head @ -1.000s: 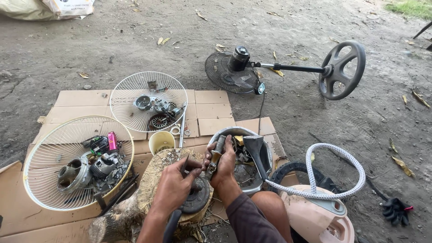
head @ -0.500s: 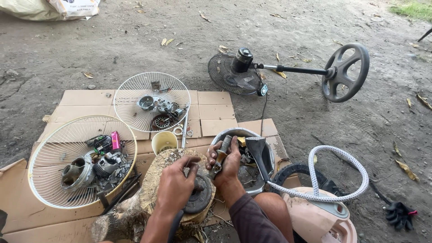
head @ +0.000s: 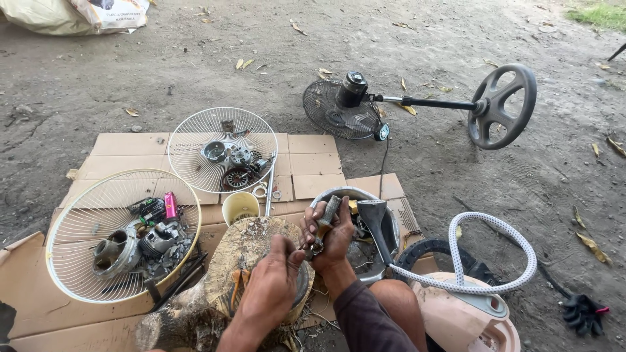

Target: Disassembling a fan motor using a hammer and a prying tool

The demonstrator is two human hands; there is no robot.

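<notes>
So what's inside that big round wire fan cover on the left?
The big fan guard holds a heap of grey metal motor parts and a small pink piece. What lies under the heap is covered.

You are working on bare, packed dirt ground (head: 195, 58), scattered with dry leaves; flattened cardboard sheets (head: 313, 163) lie directly on it in front of you; on the cardboard rest two white wire fan guards (head: 78, 215), each holding loose metal parts, a small yellow cup (head: 240, 207) and a wood stump (head: 251, 244); off the cardboard, on the dirt, lies a dark standing fan (head: 345, 107) on its side, its round base (head: 502, 107) to the right; a black glove (head: 580, 311) lies lower right; sacks (head: 59, 13) sit at upper left.
</notes>
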